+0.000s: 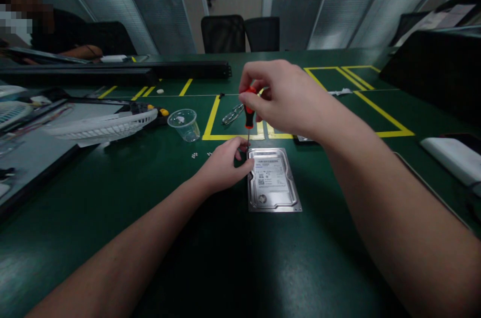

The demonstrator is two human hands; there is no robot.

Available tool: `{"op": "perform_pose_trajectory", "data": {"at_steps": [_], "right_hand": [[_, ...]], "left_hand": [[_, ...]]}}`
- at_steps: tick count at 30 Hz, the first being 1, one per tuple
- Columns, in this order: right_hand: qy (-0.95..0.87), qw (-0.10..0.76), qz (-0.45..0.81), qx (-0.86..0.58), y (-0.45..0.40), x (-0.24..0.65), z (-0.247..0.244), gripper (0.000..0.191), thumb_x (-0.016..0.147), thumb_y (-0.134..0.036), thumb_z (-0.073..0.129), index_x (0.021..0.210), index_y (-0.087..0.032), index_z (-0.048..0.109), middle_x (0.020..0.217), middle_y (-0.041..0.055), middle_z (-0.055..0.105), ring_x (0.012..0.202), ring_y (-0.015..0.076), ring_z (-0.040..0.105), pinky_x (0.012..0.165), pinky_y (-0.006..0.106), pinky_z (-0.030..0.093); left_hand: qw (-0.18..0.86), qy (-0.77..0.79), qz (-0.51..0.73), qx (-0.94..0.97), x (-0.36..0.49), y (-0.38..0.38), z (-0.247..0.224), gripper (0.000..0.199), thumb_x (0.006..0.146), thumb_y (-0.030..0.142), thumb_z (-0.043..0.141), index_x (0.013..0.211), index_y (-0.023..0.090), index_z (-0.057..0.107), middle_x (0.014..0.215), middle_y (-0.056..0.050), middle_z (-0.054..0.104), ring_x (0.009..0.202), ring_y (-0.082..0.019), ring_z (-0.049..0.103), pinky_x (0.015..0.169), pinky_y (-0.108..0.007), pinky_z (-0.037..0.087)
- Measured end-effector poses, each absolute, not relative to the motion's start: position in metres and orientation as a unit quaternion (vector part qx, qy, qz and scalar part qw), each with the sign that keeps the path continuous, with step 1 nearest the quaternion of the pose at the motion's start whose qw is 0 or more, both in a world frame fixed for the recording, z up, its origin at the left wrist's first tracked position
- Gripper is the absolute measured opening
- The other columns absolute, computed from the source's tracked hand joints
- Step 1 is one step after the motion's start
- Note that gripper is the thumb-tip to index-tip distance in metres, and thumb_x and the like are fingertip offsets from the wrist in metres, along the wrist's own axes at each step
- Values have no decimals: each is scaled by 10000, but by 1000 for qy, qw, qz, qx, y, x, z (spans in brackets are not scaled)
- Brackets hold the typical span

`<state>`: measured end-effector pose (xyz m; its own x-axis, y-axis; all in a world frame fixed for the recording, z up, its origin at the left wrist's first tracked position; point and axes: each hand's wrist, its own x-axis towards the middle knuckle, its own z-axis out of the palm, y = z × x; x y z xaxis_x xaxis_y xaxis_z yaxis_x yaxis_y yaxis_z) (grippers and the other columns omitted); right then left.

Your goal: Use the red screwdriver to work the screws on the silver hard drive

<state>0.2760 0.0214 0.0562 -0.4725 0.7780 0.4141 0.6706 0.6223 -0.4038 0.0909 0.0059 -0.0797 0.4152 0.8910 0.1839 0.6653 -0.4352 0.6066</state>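
A silver hard drive (272,178) with a white label lies flat on the dark green table (210,248). My right hand (274,90) is closed on the handle of a red and black screwdriver (249,116), held upright with its tip at the drive's far left corner. My left hand (229,163) is at the drive's left edge, thumb on the rim and fingers bent near the screwdriver tip; whether a small part is between them is too small to tell. Left of that hand, several tiny screws (194,155) lie on the table.
A clear plastic cup (186,125) stands beyond the screws. Behind the drive lies a clear-handled tool (233,114) among yellow tape lines. White racket-like frames (108,125) are at left, a white box (453,160) at right. A person sits at the far left.
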Motion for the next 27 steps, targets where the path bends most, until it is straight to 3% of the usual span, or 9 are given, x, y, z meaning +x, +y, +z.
{"op": "perform_pose_trajectory", "data": {"at_steps": [8,15,21,24,27], "right_hand": [[-866,280,42,-411,22,276,57,56,909,-208,604,878,-254,616,964,56,759,856,235,686,705,339,441],[-864,282,59,-414,18,271,59,153,976,-326,618,869,-236,679,937,61,765,847,217,692,727,326,453],[-852,281,128,-424,19,271,58,206,946,-168,522,993,-215,717,970,77,781,865,230,740,709,312,493],[-846,273,131,-440,20,272,57,202,977,-218,531,1061,-227,714,1005,87,794,859,239,742,681,316,498],[-841,276,102,-454,21,273,56,123,982,-300,588,1011,-242,692,997,82,790,825,236,733,665,322,477]], "left_hand": [[232,479,249,809,91,5,-77,372,930,348,658,1241,147,625,1040,-88,696,879,-215,634,829,-390,504],[227,479,249,810,91,5,-77,368,930,341,660,1237,142,627,1027,-89,695,874,-214,636,824,-386,512],[218,484,245,811,91,5,-78,364,922,338,667,1230,148,630,996,-77,691,862,-217,643,818,-384,515],[219,482,246,812,91,5,-79,352,920,333,665,1220,153,627,997,-77,696,862,-217,644,818,-384,514],[219,478,249,813,91,6,-80,356,924,334,662,1227,151,623,1003,-79,696,862,-214,643,819,-382,510]]}}
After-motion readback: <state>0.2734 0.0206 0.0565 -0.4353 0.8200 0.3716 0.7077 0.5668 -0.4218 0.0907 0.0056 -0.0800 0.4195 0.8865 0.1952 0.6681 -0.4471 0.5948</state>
